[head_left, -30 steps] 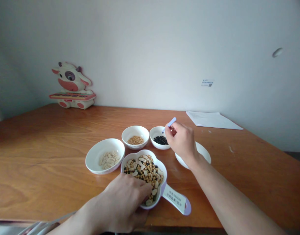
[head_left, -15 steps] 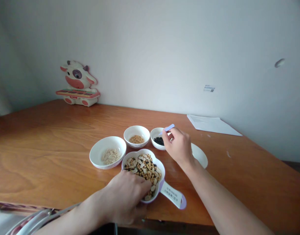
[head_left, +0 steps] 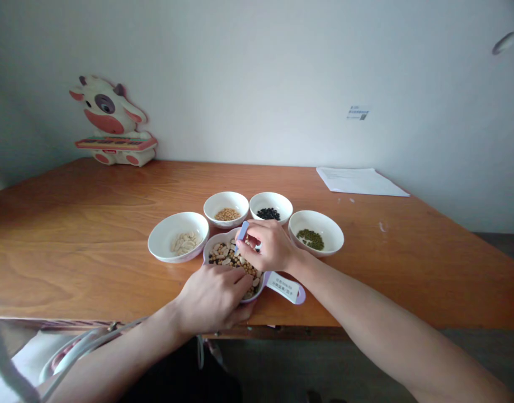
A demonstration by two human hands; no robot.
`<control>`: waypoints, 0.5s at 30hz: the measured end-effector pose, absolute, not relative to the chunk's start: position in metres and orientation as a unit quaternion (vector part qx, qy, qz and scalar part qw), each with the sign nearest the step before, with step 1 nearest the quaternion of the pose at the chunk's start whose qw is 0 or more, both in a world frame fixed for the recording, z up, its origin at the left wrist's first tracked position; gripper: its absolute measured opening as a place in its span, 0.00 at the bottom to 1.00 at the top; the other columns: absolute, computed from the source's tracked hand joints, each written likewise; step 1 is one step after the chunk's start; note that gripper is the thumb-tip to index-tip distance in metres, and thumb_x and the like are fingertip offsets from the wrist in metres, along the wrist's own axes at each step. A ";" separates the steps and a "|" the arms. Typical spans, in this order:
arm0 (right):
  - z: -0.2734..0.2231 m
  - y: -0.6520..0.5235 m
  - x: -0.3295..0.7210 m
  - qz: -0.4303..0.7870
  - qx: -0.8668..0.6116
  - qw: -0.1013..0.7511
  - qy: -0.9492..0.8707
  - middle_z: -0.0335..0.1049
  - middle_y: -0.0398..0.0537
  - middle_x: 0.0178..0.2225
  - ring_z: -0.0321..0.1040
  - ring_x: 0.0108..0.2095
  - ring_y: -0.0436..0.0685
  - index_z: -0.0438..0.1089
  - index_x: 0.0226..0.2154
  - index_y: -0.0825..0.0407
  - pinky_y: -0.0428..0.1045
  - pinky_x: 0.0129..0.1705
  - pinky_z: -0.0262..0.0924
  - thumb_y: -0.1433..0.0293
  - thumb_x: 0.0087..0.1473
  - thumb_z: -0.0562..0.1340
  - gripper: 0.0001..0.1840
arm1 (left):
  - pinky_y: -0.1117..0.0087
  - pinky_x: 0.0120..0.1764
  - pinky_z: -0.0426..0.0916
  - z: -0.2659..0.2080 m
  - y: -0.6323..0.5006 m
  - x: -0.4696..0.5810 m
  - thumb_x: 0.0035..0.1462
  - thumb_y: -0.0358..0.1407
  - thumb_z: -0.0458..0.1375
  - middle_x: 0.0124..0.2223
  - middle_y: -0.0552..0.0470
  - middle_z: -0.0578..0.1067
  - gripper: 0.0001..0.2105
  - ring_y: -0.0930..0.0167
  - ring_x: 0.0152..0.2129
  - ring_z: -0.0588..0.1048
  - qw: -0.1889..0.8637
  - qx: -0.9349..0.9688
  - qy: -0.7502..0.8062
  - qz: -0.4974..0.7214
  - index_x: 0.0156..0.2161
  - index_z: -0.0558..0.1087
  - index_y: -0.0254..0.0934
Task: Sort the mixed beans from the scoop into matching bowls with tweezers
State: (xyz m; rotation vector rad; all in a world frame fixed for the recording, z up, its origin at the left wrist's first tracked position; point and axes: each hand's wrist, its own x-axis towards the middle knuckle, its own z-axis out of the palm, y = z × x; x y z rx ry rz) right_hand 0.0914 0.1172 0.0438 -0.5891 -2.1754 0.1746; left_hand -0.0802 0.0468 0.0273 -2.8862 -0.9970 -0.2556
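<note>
My left hand (head_left: 217,296) is wrapped over the near-left rim of a white and lilac handled bowl (head_left: 210,247), which holds mixed peanuts, yellow beans and dark beans. Its lilac-tipped handle (head_left: 284,287) carries a label and points right. Above the bowl's far side, my right hand (head_left: 268,243) pinches small purple tweezers (head_left: 242,230); their tips are down among the beans, and I cannot tell whether anything is between them. Around the back stand white bowls: one with peanuts (head_left: 184,243), one with yellow beans (head_left: 227,214), one with black beans (head_left: 268,214) and one with green beans (head_left: 310,239).
A cow-shaped toy keyboard (head_left: 114,126) stands at the back left of the wooden table (head_left: 386,263). White paper sheets (head_left: 359,181) lie at the back right by the wall. Pale cables (head_left: 86,341) hang at the table's front left edge.
My right hand with the tweezers has moved from the black bean bowl leftward and nearer, over the handled bowl. The green bean bowl is now uncovered. My left hand stays on the rim.
</note>
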 end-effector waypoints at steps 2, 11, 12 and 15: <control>0.041 0.118 0.091 0.077 -0.252 0.411 -0.873 0.63 0.41 0.20 0.57 0.22 0.49 0.65 0.22 0.53 0.46 0.25 0.54 0.72 0.54 0.56 0.10 | 0.68 0.29 0.67 0.023 0.046 -0.080 0.64 0.39 0.50 0.32 0.51 0.74 0.11 0.68 0.29 0.74 0.051 -0.938 -0.330 -0.091 0.34 0.71 0.36; 0.035 0.121 0.090 0.091 -0.276 0.369 -0.883 0.67 0.42 0.22 0.61 0.23 0.49 0.66 0.23 0.53 0.46 0.28 0.56 0.73 0.53 0.58 0.09 | 0.62 0.35 0.70 0.037 0.025 -0.059 0.61 0.32 0.53 0.36 0.45 0.74 0.08 0.63 0.34 0.73 0.090 -0.916 -0.388 -0.054 0.40 0.73 0.32; 0.035 0.121 0.090 0.092 -0.280 0.365 -0.883 0.68 0.43 0.22 0.62 0.23 0.49 0.67 0.23 0.54 0.46 0.29 0.57 0.73 0.53 0.59 0.08 | 0.61 0.34 0.70 0.043 0.018 -0.051 0.59 0.29 0.54 0.36 0.43 0.74 0.07 0.61 0.34 0.73 0.097 -0.903 -0.419 -0.002 0.39 0.74 0.32; 0.036 0.120 0.091 0.104 -0.285 0.350 -0.886 0.72 0.46 0.25 0.67 0.27 0.52 0.69 0.25 0.54 0.46 0.32 0.61 0.74 0.53 0.60 0.07 | 0.58 0.33 0.71 0.057 -0.002 -0.027 0.55 0.25 0.52 0.37 0.39 0.74 0.11 0.57 0.34 0.74 0.080 -0.842 -0.523 0.106 0.42 0.75 0.29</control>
